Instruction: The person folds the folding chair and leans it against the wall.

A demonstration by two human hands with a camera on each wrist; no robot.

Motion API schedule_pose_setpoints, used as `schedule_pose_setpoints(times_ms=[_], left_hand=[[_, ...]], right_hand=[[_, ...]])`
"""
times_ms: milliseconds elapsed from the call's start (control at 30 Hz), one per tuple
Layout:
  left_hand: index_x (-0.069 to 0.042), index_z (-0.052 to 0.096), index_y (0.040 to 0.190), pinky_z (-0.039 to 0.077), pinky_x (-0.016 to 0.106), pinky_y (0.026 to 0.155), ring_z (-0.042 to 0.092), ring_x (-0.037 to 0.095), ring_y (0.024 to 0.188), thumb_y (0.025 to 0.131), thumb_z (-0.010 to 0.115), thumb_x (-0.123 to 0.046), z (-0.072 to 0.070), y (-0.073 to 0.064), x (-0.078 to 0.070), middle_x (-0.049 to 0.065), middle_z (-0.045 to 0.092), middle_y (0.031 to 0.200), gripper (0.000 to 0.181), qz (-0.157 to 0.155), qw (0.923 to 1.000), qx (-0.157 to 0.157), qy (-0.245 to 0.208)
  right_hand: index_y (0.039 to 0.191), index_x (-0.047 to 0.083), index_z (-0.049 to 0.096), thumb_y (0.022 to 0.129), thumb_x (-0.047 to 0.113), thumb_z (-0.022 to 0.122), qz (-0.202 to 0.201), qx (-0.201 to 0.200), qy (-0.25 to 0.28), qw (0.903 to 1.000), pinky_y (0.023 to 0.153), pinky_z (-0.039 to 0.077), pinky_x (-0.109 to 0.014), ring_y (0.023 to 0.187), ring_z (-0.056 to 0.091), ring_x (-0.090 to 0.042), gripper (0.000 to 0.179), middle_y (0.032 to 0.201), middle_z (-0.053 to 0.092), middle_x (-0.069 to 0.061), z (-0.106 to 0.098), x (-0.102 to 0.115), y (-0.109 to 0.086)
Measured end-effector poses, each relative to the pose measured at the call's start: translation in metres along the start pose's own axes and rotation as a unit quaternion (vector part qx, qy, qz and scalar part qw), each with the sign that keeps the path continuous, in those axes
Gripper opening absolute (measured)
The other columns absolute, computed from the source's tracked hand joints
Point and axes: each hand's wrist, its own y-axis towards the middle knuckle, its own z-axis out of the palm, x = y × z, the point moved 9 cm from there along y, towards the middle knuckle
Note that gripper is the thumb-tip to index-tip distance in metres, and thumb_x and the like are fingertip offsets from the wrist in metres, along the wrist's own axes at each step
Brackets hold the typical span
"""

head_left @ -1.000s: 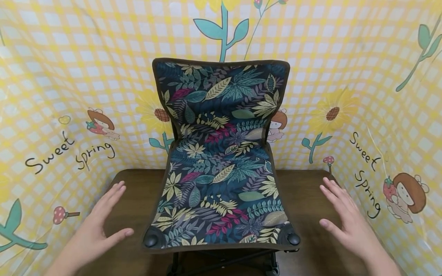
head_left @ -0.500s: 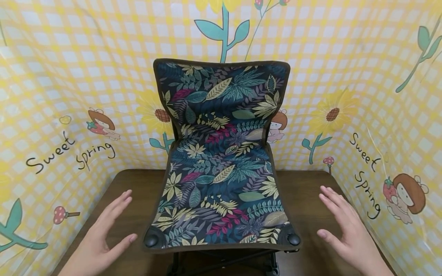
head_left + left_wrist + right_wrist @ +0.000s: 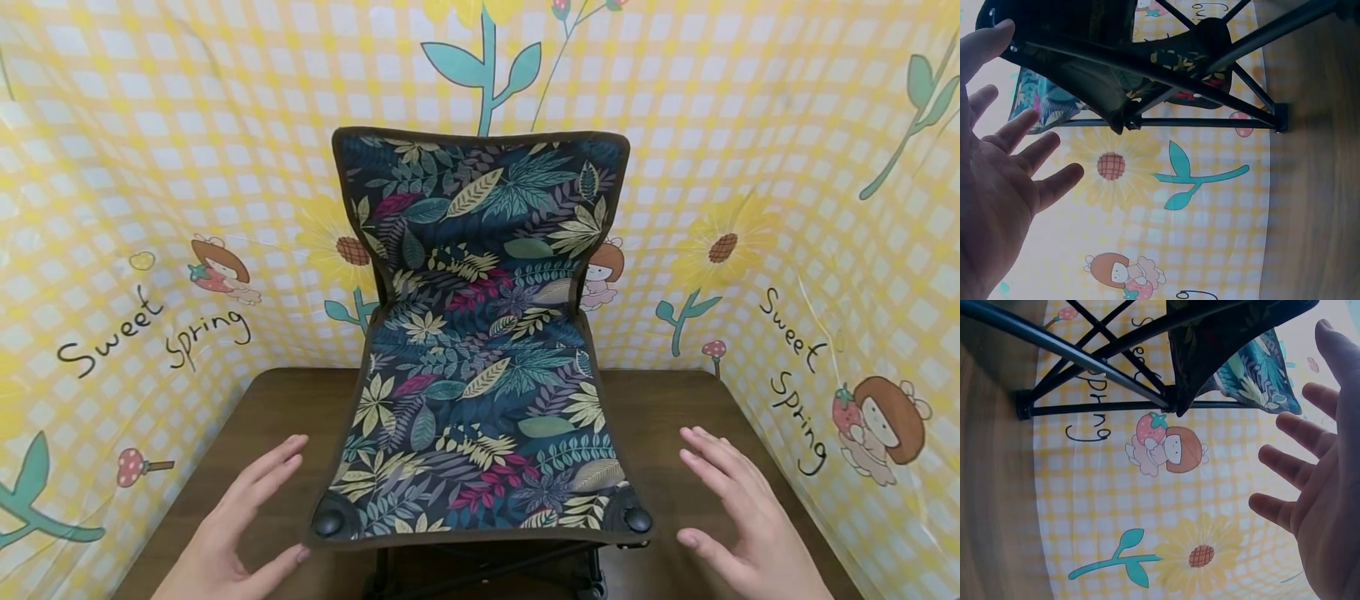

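Note:
A small folding chair (image 3: pixel 480 400) with dark leaf-print fabric stands unfolded, facing me, on a brown wooden table. Its black crossed leg tubes (image 3: pixel 1147 69) show from the side in the left wrist view. Beside the seat's front left corner is my left hand (image 3: pixel 232 533), fingers extended and thumb tip close to that corner in the head view. My right hand (image 3: pixel 750 525) is spread the same way, a little apart from the front right corner. Both palms face the chair, and neither hand holds anything. In the right wrist view the fingers (image 3: pixel 1291 469) are separated and straight.
The brown table (image 3: pixel 285 408) extends on both sides of the chair. Behind and around it hangs a yellow-checked cloth (image 3: pixel 270 167) printed with flowers, figures and lettering, close to the table's back edge.
Both hands have moved inward and down toward the seat's front corners, staying spread. The chair has not moved.

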Motion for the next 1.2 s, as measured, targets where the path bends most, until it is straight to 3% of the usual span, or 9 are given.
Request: schedule_pose_setpoints(times_ms=[200, 333, 567, 800, 1200], left_hand=[[0.022, 0.048, 0.135, 0.029, 0.027, 0.121, 0.034, 0.036, 0.150, 0.090, 0.081, -0.025, 0.004, 0.020, -0.026, 0.038, 0.044, 0.147, 0.073, 0.081, 0.9964, -0.023, -0.014], [0.021, 0.051, 0.132, 0.029, 0.030, 0.122, 0.037, 0.036, 0.149, 0.090, 0.082, -0.025, 0.008, 0.025, -0.032, 0.038, 0.047, 0.144, 0.070, 0.108, 0.9935, -0.035, -0.012], [0.021, 0.052, 0.130, 0.031, 0.030, 0.121, 0.039, 0.037, 0.147, 0.089, 0.083, -0.023, 0.015, 0.022, -0.030, 0.038, 0.049, 0.142, 0.068, 0.099, 0.9939, -0.040, -0.027], [0.023, 0.050, 0.130, 0.032, 0.029, 0.120, 0.039, 0.037, 0.147, 0.089, 0.082, -0.015, 0.020, 0.020, -0.026, 0.037, 0.048, 0.144, 0.064, 0.101, 0.9914, -0.044, -0.070], [0.020, 0.056, 0.125, 0.031, 0.030, 0.120, 0.041, 0.035, 0.145, 0.095, 0.074, -0.012, 0.026, 0.015, -0.013, 0.032, 0.055, 0.141, 0.048, 0.070, 0.9936, -0.053, -0.070]], right_hand=[[0.131, -0.015, 0.057, 0.099, 0.043, 0.068, -0.021, 0.004, 0.019, 0.9996, 0.126, 0.020, -0.036, 0.147, 0.040, -0.033, 0.067, 0.141, 0.053, -0.033, 0.004, 0.011, 0.005], [0.131, -0.015, 0.057, 0.096, 0.041, 0.072, -0.038, 0.004, 0.038, 0.9985, 0.126, 0.021, -0.037, 0.146, 0.041, -0.034, 0.067, 0.140, 0.054, -0.034, 0.008, 0.017, 0.008], [0.128, -0.016, 0.058, 0.094, 0.036, 0.076, -0.072, -0.007, 0.072, 0.9948, 0.125, 0.023, -0.038, 0.144, 0.043, -0.036, 0.065, 0.138, 0.055, -0.035, 0.014, 0.028, 0.016], [0.128, -0.019, 0.054, 0.089, 0.024, 0.082, -0.095, -0.020, 0.153, 0.9834, 0.124, 0.027, -0.039, 0.143, 0.044, -0.039, 0.065, 0.140, 0.052, -0.037, 0.020, 0.032, 0.021], [0.122, -0.021, 0.056, 0.091, 0.010, 0.078, -0.061, -0.019, 0.217, 0.9740, 0.122, 0.031, -0.036, 0.144, 0.044, -0.039, 0.049, 0.140, 0.054, -0.034, 0.036, 0.023, 0.018]])
